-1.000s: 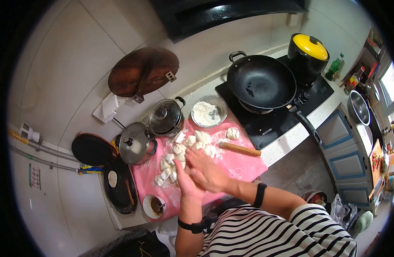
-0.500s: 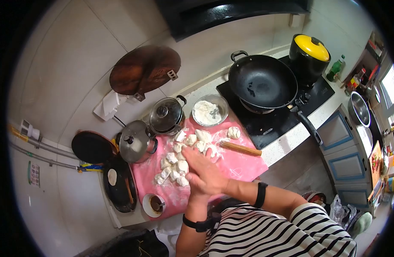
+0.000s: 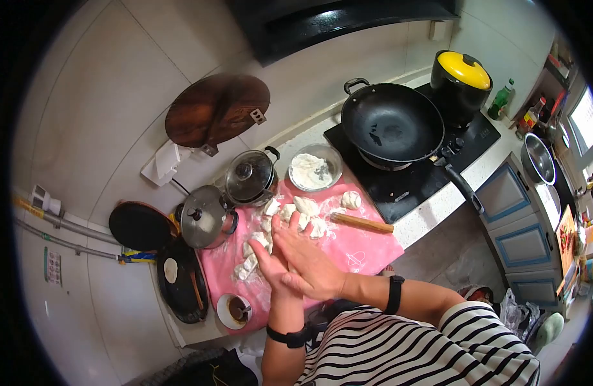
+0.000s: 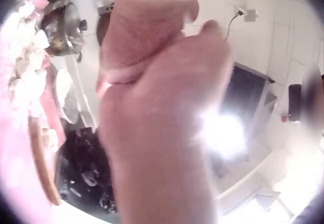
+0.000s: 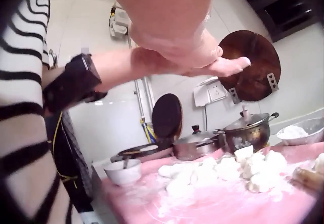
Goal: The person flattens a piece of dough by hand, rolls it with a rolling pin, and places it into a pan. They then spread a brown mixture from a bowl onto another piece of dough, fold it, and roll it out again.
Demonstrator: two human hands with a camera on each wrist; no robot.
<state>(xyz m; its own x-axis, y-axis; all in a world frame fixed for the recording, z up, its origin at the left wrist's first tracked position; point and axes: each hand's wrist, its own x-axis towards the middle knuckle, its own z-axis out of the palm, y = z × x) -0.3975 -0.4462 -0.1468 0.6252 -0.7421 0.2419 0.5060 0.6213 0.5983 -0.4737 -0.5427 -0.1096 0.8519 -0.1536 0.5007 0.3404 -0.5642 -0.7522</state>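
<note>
Above the pink mat (image 3: 367,248), the left hand (image 3: 276,280) and right hand (image 3: 314,267) lie palm against palm. The right hand is uppermost, and the fingers of both are straight. The right wrist view shows the left fingers (image 5: 230,68) reaching out beneath the right hand. I cannot tell whether anything lies between the palms. Several floury pieces of dough (image 3: 305,206) sit on the mat just beyond the fingertips, some hidden behind the hands. A wooden rolling pin (image 3: 362,222) lies right of them, with one more dough piece (image 3: 350,200) behind it.
A bowl (image 3: 337,183) of flour stands behind the dough, beside two lidded pots (image 3: 206,215). At the left, an open electric griddle (image 3: 169,301) holds a flat dough round (image 3: 171,271). A white bowl (image 3: 222,311) stands in front. A wok (image 3: 399,122) sits on the cooktop.
The hands stay together while the palms shift against each other. Half a second ago the right hand covered nearly all of the left; now the left fingers show beside it again.
</note>
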